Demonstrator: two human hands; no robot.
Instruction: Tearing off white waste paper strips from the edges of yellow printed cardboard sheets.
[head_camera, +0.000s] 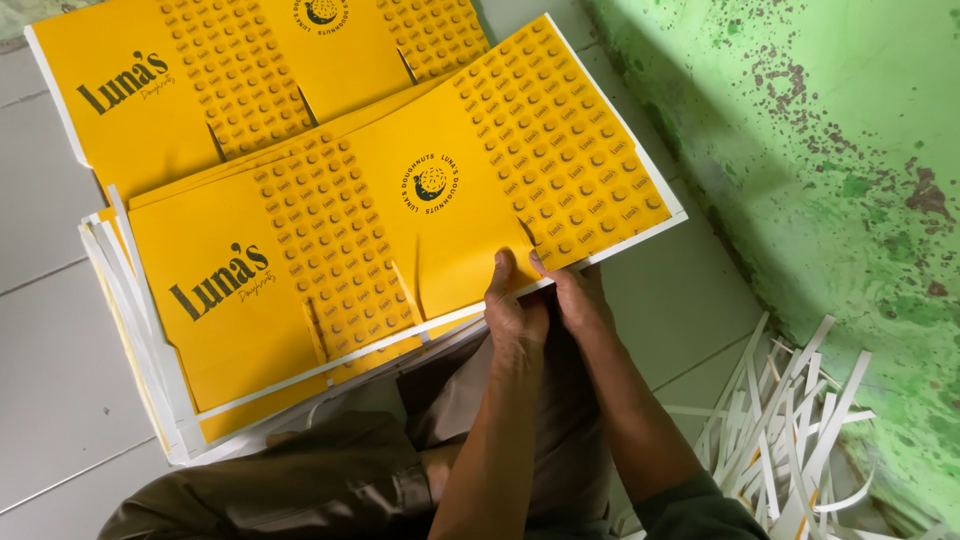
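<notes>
The person sits low over a white tiled floor (60, 330), legs in brown trousers (330, 480), with both arms reaching forward to a stack of printed yellow card sheets (250, 400).

**Hands.** The left hand (515, 315) and the right hand (580, 295) sit side by side, touching, at the near edge of the top sheet (400, 240). Both are closed in a pinch on that edge — thumbs lie on the printed yellow face, the remaining fingers are curled beneath the sheet and hidden from view.

**Top sheet.** Flat die-cut carton blank, yellow with a white border, a band of small repeated dot-like marks, a round dark emblem near its middle and dark lettering at the left end. It lies skewed across the stack, its right corner overhanging the floor towards the wall.

**Stack.** Beneath it, further sheets of the same print rest on the floor; their white edges fan out at the left side. A second pile of the same sheets (200, 80) lies just behind, partly covered by the top sheet.

**Surroundings.** A green wall (830, 150) with flaking paint stands to the right. At its base — near the person's right elbow — lies a loose heap of white paper strips (790, 430).
</notes>
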